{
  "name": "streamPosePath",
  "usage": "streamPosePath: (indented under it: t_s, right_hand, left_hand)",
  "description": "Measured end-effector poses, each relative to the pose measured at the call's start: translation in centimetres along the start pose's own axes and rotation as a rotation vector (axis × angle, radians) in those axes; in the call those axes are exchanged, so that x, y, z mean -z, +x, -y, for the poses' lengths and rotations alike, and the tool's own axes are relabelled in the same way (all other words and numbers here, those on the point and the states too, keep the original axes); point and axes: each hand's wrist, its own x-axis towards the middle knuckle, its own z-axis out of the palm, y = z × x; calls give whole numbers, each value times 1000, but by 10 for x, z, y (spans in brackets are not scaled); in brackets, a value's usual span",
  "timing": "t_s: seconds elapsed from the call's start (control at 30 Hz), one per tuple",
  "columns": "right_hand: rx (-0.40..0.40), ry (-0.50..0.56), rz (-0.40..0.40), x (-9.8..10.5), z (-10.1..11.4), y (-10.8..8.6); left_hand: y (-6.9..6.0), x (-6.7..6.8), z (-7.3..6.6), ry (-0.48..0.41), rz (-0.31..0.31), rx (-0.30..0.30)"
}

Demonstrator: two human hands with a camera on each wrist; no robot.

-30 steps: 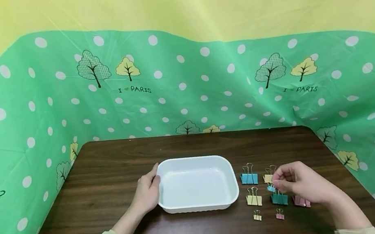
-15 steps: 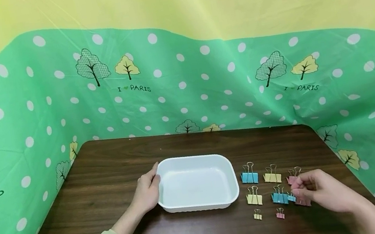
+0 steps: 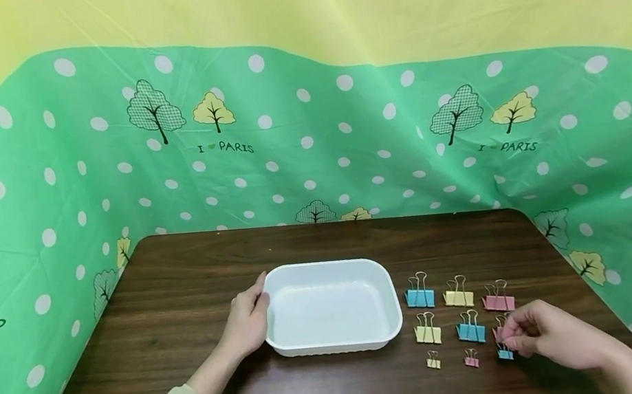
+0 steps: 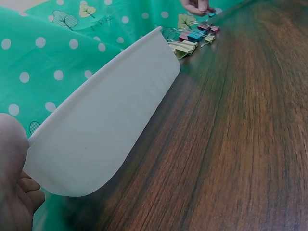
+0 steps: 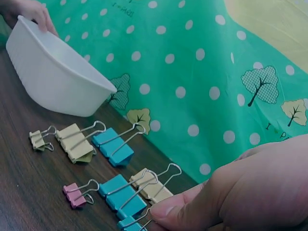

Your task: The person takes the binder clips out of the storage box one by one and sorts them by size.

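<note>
My left hand [image 3: 246, 317] grips the left rim of a white plastic tray [image 3: 337, 345], thumb over the edge; nothing lies inside it. To the right, my right hand [image 3: 549, 334] pinches the wire handle of a small blue binder clip [image 3: 505, 355], at the near end of the right-hand column of clips. Behind those fingers a pink binder clip [image 3: 498, 334] is partly hidden. In the right wrist view, the thumb presses the handle of the small blue clip [image 5: 131, 224], right beside a larger blue clip [image 5: 122, 196].
Other binder clips stand in rows: blue [image 3: 420, 298], yellow [image 3: 459, 298] and pink [image 3: 500, 303] at the back, yellow [image 3: 428, 334] and blue [image 3: 471, 333] in the middle, small yellow [image 3: 434, 364] and small pink [image 3: 472, 362] in front. A patterned curtain [image 3: 307, 143] surrounds the wooden table [image 3: 178, 276].
My right hand has carried the small blue clip from beside the back yellow clip, rightward and toward me, to the front row's right end. The left hand and tray stay put.
</note>
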Motion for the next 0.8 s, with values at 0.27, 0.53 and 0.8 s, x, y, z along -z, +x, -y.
streamPosePath:
  t_s: [0.27, 0.53, 0.8]
  right_hand:
    - [28, 33, 12, -6, -10, -2]
    - [37, 42, 35, -9, -17, -1]
    - [14, 68, 45, -12, -21, -1]
  left_hand:
    - [0, 0, 0, 7, 5, -1]
    - [-1, 2, 2, 4, 12, -4]
    - [0, 2, 2, 4, 15, 4]
